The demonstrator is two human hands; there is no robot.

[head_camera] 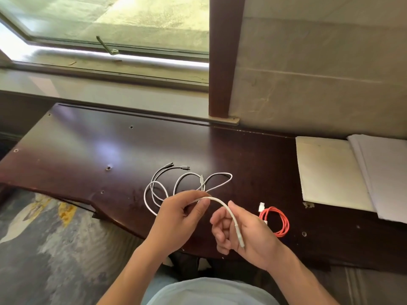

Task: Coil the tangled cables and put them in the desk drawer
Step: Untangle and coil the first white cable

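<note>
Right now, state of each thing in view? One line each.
White cable: partly lifted, plug end in both hands, rest loose on desk.
Grey cable: loose on desk, uncoiled, overlapping the white one.
Red cable: coiled, lying on desk.
Left hand: pinches white cable.
Right hand: holds the plug end.
Window: open.
Papers: stacked flat on desk.
Drawer: not in view.

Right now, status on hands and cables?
Left hand pinches white cable; right hand holds its plug end. Rest loose on desk. Red cable coiled.
</note>
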